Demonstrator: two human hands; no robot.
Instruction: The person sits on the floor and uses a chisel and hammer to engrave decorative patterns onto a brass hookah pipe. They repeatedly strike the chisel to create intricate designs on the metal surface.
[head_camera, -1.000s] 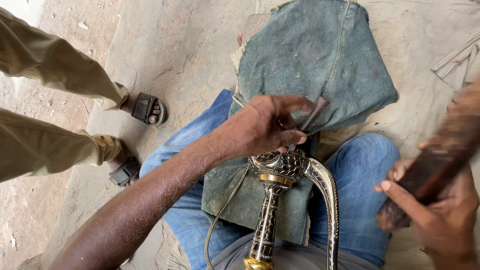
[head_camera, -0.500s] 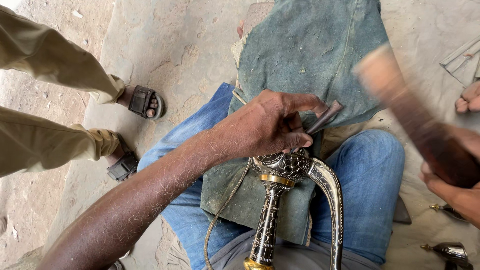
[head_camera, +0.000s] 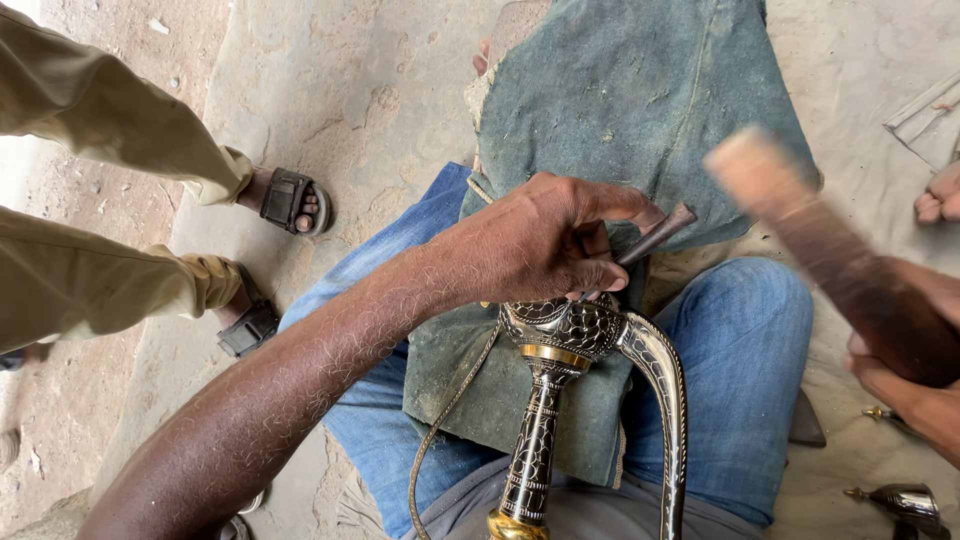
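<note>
My left hand (head_camera: 540, 245) grips a thin dark metal chisel (head_camera: 655, 236), its tip set on the engraved black-and-silver metal piece (head_camera: 570, 330) that rests across my lap. This piece has a brass ring, a patterned stem and a curved spout to the right. My right hand (head_camera: 900, 375), at the right edge, holds a blurred wooden mallet (head_camera: 820, 250) raised up and to the right of the chisel. A worn green cloth (head_camera: 620, 100) covers my blue-jeaned legs under the work.
Another person in khaki trousers (head_camera: 100, 200) and dark sandals (head_camera: 288, 200) stands at the left on the dusty concrete floor. Small metal parts (head_camera: 905, 500) lie at the lower right. Someone's toes (head_camera: 940, 195) show at the right edge.
The mallet has swung from low at the right up over the cloth and is still in motion. My left hand holds the chisel in the same place on the metal piece.
</note>
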